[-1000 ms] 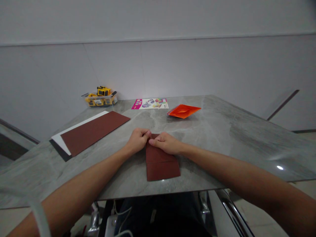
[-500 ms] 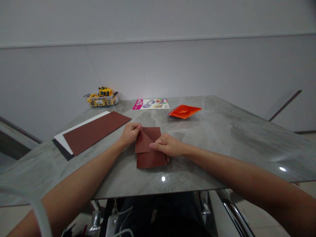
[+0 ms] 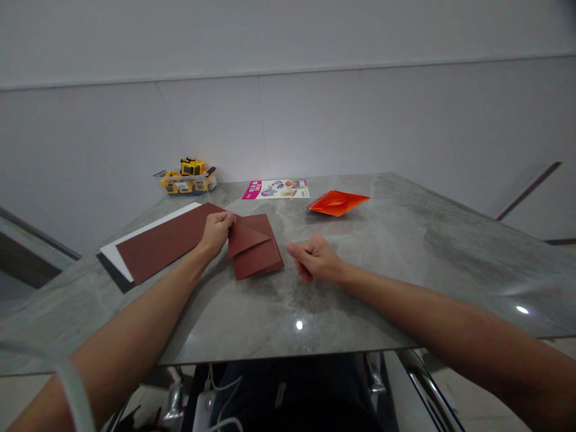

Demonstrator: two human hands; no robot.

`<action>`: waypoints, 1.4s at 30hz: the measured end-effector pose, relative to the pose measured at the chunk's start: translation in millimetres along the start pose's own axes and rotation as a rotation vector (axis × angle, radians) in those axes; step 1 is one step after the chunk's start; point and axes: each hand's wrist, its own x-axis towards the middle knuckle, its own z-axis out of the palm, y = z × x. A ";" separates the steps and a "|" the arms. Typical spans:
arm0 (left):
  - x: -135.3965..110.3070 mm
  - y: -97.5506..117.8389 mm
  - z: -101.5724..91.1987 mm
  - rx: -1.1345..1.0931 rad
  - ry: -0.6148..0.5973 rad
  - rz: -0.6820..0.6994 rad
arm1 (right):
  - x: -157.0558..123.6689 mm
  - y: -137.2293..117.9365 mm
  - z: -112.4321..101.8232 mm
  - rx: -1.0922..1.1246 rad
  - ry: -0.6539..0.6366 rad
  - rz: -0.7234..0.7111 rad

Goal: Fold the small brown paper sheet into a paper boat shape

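Observation:
A folded brown paper piece (image 3: 256, 249) lies on the grey marble table (image 3: 382, 270), with one triangular flap raised at its left. My left hand (image 3: 216, 231) pinches that left corner, fingers closed on the paper. A little to the right of the paper, my right hand (image 3: 314, 259) rests on the table with its fingers curled in; it is off the paper and holds nothing I can see.
Flat brown, white and black sheets (image 3: 157, 243) lie stacked at the left. A folded orange paper boat (image 3: 337, 202) and a colourful leaflet (image 3: 275, 189) sit further back. A yellow toy vehicle (image 3: 189, 176) stands at the far left by the wall.
My left hand has dragged the folded brown paper away from me and to the left, turning it. My right hand has let go of it and now rests beside it.

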 end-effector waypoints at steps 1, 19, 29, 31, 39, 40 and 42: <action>-5.8 4.1 8.8 -0.007 -0.052 0.016 | 3.2 2.6 -3.8 0.000 0.102 -0.001; -50.2 46.1 43.2 0.077 -0.618 0.271 | 9.5 7.4 -1.3 -0.278 -0.315 -0.016; -32.1 35.4 30.7 0.091 -0.359 0.463 | 5.2 -1.7 5.5 -0.201 -0.263 0.000; -22.5 29.3 21.3 0.074 -0.170 0.401 | 2.5 -4.1 4.1 -0.178 -0.276 -0.009; -32.5 36.0 19.8 -0.133 -0.422 0.161 | 0.9 -2.6 -0.3 -0.185 -0.111 -0.096; -39.7 41.2 26.6 -0.099 -0.495 0.166 | 1.2 -2.0 -0.3 -0.204 -0.104 -0.124; -53.1 51.4 39.2 -0.073 -0.600 0.175 | 1.4 -1.7 0.2 -0.254 -0.088 -0.182</action>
